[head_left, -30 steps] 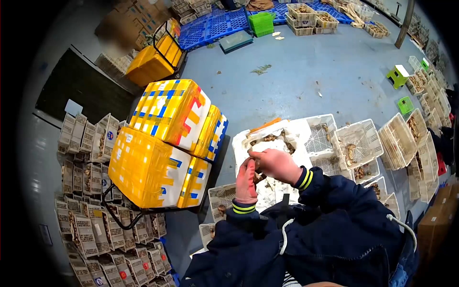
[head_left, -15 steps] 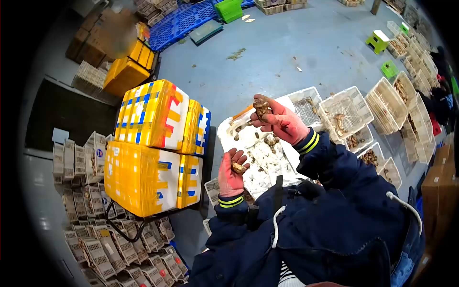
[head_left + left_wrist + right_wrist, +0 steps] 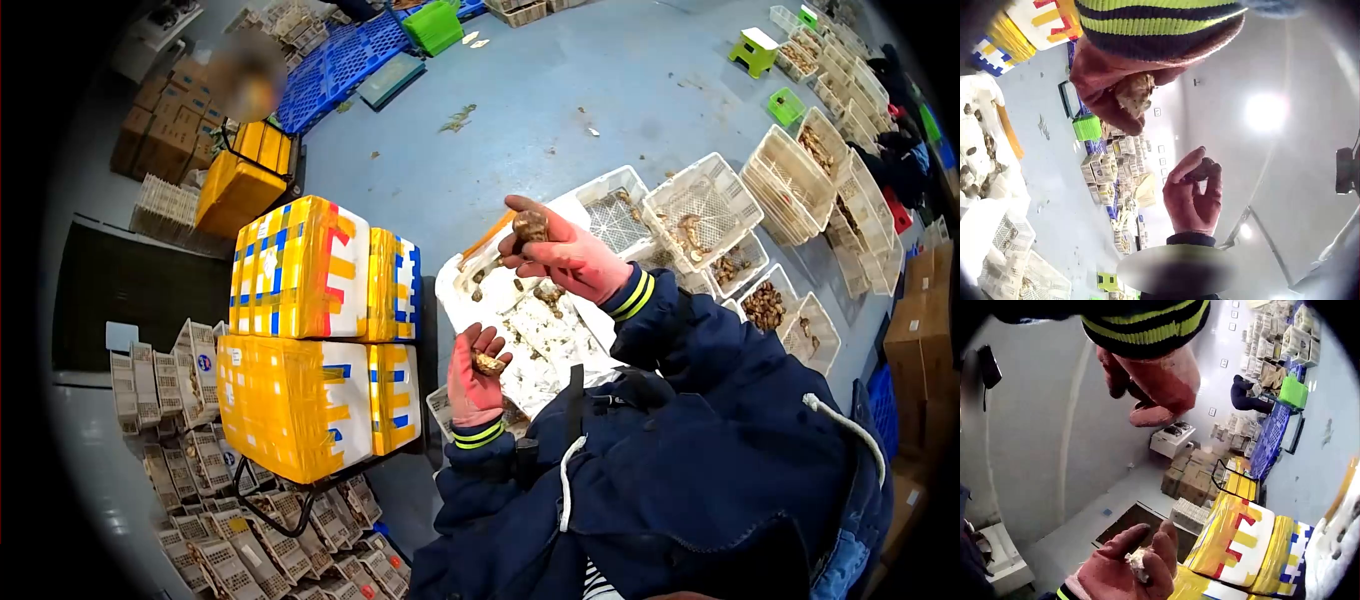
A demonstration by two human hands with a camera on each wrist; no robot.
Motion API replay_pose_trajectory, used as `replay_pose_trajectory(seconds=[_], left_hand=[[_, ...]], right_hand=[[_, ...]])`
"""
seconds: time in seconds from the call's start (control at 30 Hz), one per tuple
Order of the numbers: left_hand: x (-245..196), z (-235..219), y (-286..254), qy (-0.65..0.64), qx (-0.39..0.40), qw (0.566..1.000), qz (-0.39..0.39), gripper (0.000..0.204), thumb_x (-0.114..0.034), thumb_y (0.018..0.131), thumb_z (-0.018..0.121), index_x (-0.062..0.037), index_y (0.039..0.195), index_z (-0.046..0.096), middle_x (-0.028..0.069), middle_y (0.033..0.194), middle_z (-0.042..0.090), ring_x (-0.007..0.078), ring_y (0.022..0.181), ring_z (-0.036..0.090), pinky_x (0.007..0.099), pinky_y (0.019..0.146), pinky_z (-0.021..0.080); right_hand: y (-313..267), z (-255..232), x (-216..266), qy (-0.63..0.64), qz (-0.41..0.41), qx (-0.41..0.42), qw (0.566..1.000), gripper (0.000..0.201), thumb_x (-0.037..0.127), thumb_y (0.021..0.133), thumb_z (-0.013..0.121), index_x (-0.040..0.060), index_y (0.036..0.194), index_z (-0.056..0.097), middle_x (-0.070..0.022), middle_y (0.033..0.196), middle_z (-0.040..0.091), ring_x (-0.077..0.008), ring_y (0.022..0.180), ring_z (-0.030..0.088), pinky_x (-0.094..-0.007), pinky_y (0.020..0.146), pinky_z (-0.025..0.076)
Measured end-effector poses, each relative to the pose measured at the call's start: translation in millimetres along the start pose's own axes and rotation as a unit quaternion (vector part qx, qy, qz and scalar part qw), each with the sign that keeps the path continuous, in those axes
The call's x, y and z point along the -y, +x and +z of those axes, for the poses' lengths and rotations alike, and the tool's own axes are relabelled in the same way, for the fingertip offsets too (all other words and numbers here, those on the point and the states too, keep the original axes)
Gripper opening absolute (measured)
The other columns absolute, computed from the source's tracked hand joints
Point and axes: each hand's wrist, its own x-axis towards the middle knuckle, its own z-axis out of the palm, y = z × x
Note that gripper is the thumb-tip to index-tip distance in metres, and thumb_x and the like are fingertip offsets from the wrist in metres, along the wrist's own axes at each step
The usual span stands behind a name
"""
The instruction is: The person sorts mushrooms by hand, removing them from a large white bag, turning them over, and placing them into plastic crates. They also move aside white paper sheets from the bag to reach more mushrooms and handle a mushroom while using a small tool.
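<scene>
Both hands wear pinkish-red gloves. The left hand (image 3: 474, 385) curls its fingers round a brown and pale knobbly lump (image 3: 488, 364), which also shows in the left wrist view as a pale lump (image 3: 1135, 94). Higher and to the right, the right hand (image 3: 575, 257) pinches a rounder brown lump (image 3: 530, 226) between thumb and fingers, with the index finger extended. In the left wrist view this dark lump (image 3: 1205, 169) sits at the fingertips. Below the hands lies a white foam box (image 3: 452, 300) lined with white sheeting, with small brown lumps scattered over it.
Taped yellow and white boxes (image 3: 290, 400) are stacked on a cart at left. White plastic crates (image 3: 704, 210), some holding brown lumps, stand to the right. Many crates (image 3: 215, 560) are stacked at lower left. A green stool (image 3: 755, 52) stands on the floor (image 3: 600, 90) beyond.
The hands were together over the box, then parted, each showing a lump. Since the middle frame, the view has shifted and the right hand's lump has turned between the fingers.
</scene>
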Motion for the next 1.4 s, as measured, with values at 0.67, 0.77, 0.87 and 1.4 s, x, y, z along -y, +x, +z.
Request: replay_pose_trajectory(seconds=[0.67, 0.77, 0.87, 1.4], left_hand=[[12.5, 38.4, 17.2, -0.075, -0.009, 0.996, -0.043, 0.069, -0.058, 0.084, 0.047, -0.0040, 0.126, 0.035, 0.0193, 0.125, 0.039, 0.0302, 0.114, 0.040, 0.0460, 0.097, 0.034], [27.0, 52.5, 26.0, -0.049, 0.027, 0.997, -0.055, 0.077, -0.060, 0.083, 0.045, -0.0044, 0.134, 0.025, 0.0195, 0.130, 0.034, 0.0308, 0.117, 0.037, 0.0472, 0.098, 0.032], [45.2, 73.6, 32.8, -0.008, 0.075, 0.994, -0.083, 0.068, -0.055, 0.088, 0.038, -0.0051, 0.134, 0.026, 0.0141, 0.129, 0.039, 0.0275, 0.118, 0.040, 0.0440, 0.098, 0.032], [179.5, 119.1, 66.7, 0.127, 0.103, 0.922, -0.350, 0.043, -0.040, 0.091, 0.046, -0.0045, 0.115, 0.049, 0.0106, 0.119, 0.051, 0.0250, 0.110, 0.048, 0.0403, 0.097, 0.037]], right_hand=[[-38.5, -27.9, -32.6, -0.041, 0.080, -0.103, 0.991, 0.062, 0.004, 0.078, 0.062, 0.0068, 0.134, 0.035, -0.0049, 0.104, 0.057, -0.0101, 0.093, 0.054, -0.0240, 0.078, 0.045], [-55.2, -44.5, -54.5, -0.072, 0.067, -0.116, 0.988, 0.063, 0.001, 0.077, 0.061, 0.0064, 0.134, 0.036, -0.0037, 0.102, 0.058, -0.0091, 0.093, 0.054, -0.0226, 0.078, 0.045], [-70.7, -39.7, -44.8, -0.238, 0.145, -0.125, 0.952, 0.063, 0.008, 0.072, 0.062, 0.0079, 0.131, 0.040, -0.0074, 0.104, 0.059, -0.0140, 0.096, 0.056, -0.0274, 0.085, 0.044], [-328.7, -310.4, -55.8, -0.163, 0.021, -0.617, 0.770, 0.048, 0.003, 0.069, 0.062, 0.0020, 0.116, 0.053, -0.0050, 0.085, 0.062, -0.0123, 0.067, 0.055, -0.0249, 0.057, 0.046]])
